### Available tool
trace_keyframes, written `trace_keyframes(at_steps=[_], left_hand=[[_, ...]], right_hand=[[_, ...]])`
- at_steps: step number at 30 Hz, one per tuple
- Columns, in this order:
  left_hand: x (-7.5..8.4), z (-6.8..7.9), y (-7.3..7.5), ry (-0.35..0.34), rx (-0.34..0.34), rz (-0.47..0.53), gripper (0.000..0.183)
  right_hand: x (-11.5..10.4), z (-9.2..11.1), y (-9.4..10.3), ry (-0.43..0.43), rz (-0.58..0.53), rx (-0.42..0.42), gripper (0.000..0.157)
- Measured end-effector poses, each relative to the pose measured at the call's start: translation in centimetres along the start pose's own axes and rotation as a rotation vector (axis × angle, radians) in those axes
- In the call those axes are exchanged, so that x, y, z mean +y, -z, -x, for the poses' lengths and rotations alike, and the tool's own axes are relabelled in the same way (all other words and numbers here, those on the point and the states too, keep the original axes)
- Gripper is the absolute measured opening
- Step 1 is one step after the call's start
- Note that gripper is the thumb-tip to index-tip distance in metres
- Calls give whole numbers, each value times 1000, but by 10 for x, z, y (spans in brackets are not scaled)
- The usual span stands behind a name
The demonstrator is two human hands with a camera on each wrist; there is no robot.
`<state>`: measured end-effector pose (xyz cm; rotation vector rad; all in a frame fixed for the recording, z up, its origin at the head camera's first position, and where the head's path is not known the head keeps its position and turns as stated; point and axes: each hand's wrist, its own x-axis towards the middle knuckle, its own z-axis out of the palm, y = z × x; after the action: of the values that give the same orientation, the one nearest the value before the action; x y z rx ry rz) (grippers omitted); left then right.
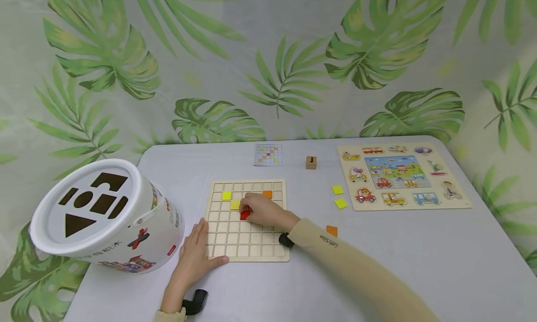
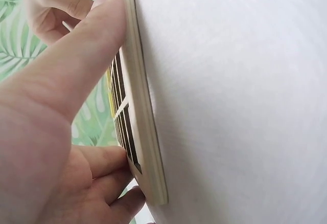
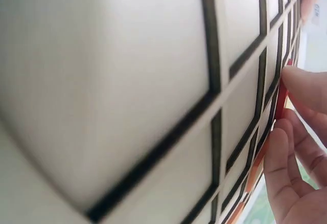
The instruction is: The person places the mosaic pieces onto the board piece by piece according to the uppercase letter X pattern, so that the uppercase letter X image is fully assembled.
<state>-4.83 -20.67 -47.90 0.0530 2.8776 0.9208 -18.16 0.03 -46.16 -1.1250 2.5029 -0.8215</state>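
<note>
A wooden grid board [image 1: 244, 251] lies on the table. My right hand [image 1: 264, 210] is over its middle and pinches a red square tile [image 1: 245, 215] between thumb and fingers; in the right wrist view the red tile [image 3: 282, 97] sits at the grid surface. My left hand [image 1: 194, 250] rests at the board's lower left corner, fingers extended along the left side and thumb on the front edge. Two yellow tiles [image 1: 226, 195] and an orange tile [image 1: 267, 194] lie in cells. Another orange tile [image 3: 257, 166], seen in the right wrist view, is hidden by my hand in the head view.
Behind the board lie a pattern card [image 1: 268, 155] and a small wooden block [image 1: 311, 162]. To the right are loose yellow tiles [image 1: 340, 203], an orange tile [image 1: 332, 230] and a picture puzzle board [image 1: 402, 203]. A white bucket [image 1: 147, 238] stands left.
</note>
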Motion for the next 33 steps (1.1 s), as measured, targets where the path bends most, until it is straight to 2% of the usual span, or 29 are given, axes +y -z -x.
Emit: trace_keyframes(at_steps=[7, 10, 13, 17, 23, 29, 33], left_hand=[[0, -1, 0, 12, -4, 2, 112], [0, -1, -1, 8, -7, 7, 112], [0, -2, -3, -1, -5, 8, 113], [0, -2, -3, -11, 9, 3, 113], [2, 0, 0, -5, 14, -5, 112], [1, 0, -1, -5, 18, -16, 112], [-1, 0, -1, -12, 20, -16, 113]], right_hand=[[-6, 2, 3, -19, 12, -1, 17], [1, 8, 9, -25, -42, 12, 17], [13, 20, 22, -1, -116, 62, 17], [35, 51, 47, 20, -208, 134, 16], [71, 116, 72, -62, -237, 203, 16], [97, 173, 75, -174, -258, 194, 16], [103, 195, 69, -191, -288, 165, 17]])
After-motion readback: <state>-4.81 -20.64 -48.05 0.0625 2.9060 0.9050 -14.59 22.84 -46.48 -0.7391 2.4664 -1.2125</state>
